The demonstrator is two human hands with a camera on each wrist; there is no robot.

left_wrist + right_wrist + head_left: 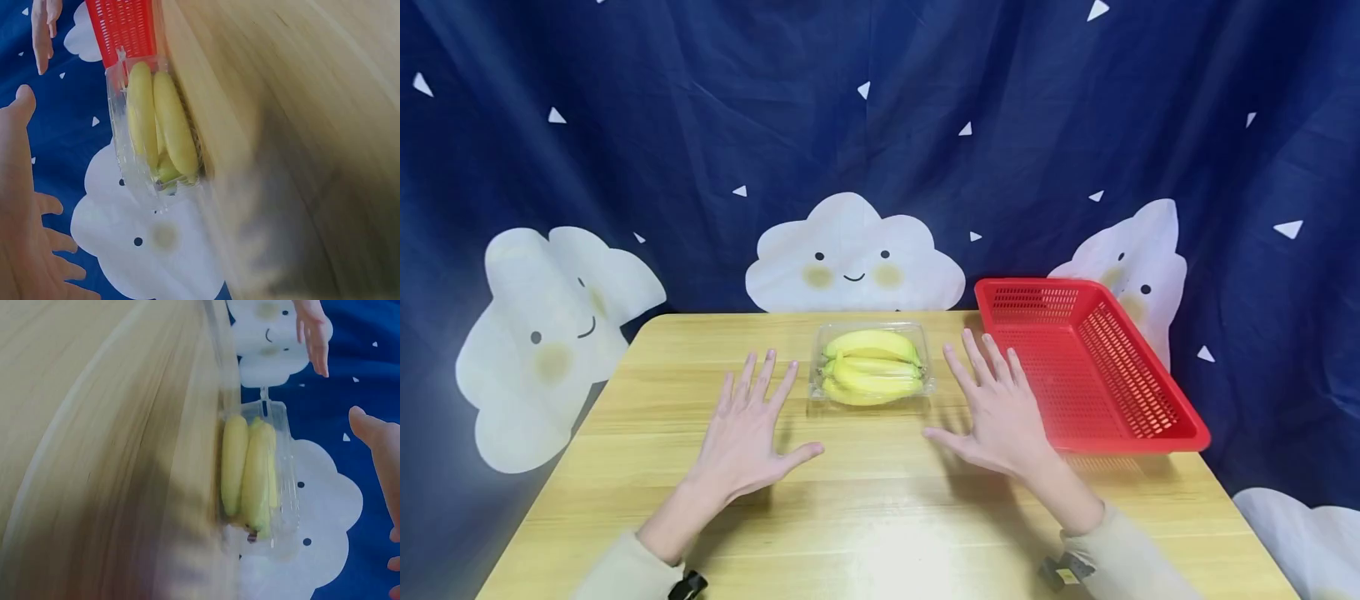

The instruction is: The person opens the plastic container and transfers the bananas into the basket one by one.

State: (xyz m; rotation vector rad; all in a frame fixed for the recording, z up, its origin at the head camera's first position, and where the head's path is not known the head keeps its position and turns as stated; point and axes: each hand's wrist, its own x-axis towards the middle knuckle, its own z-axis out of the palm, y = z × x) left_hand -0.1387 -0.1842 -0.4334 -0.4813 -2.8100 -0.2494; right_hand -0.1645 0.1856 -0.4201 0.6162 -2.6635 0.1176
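Several yellow bananas lie inside a clear plastic box near the back of the table. To the front left of the box, my left hand is held over the table with its fingers spread and nothing in it. On the other side, my right hand has its fingers spread as well and holds nothing; it overlaps the near left part of a red basket in the head view. In both wrist views, the bananas show through the box's clear wall, with each hand apart from it.
The red plastic basket with slotted walls stands at the table's right side, its rim reaching past the right edge. A light wooden table fills the front. Behind it hangs a dark blue curtain with white clouds and triangles.
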